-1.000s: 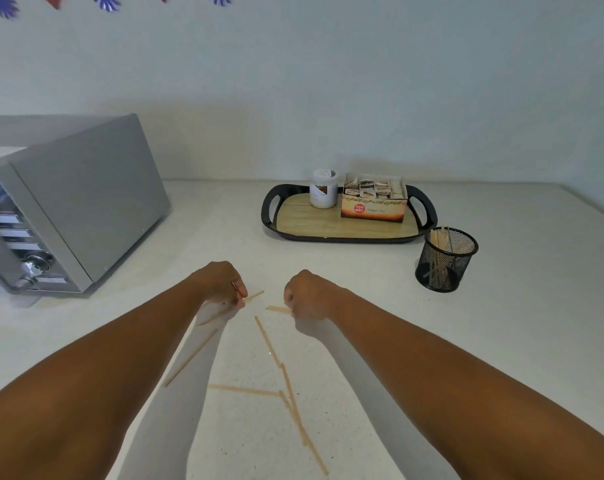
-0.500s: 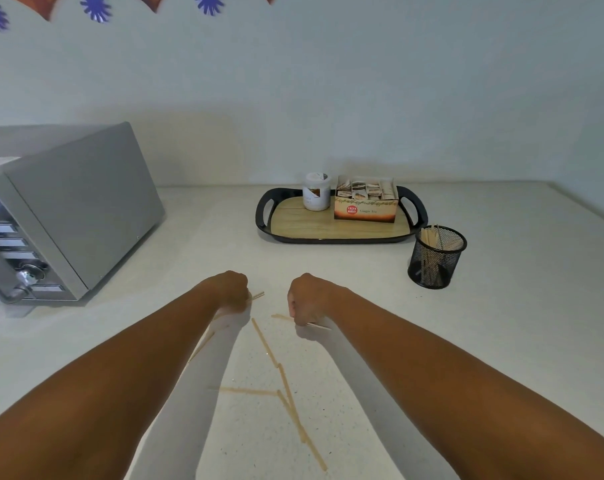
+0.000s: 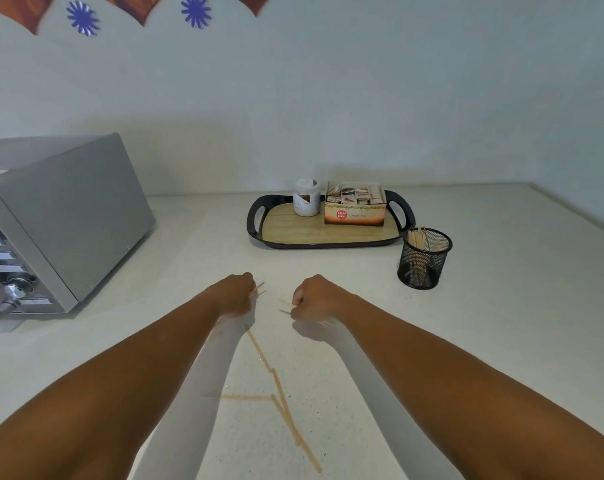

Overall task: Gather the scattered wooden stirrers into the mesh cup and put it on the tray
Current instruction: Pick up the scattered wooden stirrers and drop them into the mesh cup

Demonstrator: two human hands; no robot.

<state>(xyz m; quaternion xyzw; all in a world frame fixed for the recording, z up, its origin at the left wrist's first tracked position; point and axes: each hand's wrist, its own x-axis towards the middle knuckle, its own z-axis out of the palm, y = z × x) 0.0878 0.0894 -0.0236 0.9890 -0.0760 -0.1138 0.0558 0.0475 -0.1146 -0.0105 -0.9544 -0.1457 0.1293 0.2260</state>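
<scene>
My left hand [image 3: 236, 294] is closed on wooden stirrers, whose tips [image 3: 259, 289] stick out to the right of the fist. My right hand [image 3: 314, 297] is closed on other stirrers, their ends [image 3: 286, 306] poking out to the left. Both fists hover just above the white counter, a short gap between them. Several loose stirrers [image 3: 280, 396] lie on the counter between my forearms. The black mesh cup [image 3: 423, 259] stands to the right of my hands, with several stirrers upright inside it. It sits on the counter just off the front right corner of the black tray [image 3: 314, 233].
On the tray stand a white jar [image 3: 306, 202] and an open box of tea bags [image 3: 355, 207]. A silver microwave [image 3: 54, 223] fills the left side of the counter. The wall runs along the back.
Both hands have lifted slightly with stirrers in them; the stirrers that lay under and beside my left hand are off the counter. The view has tilted up a little.
</scene>
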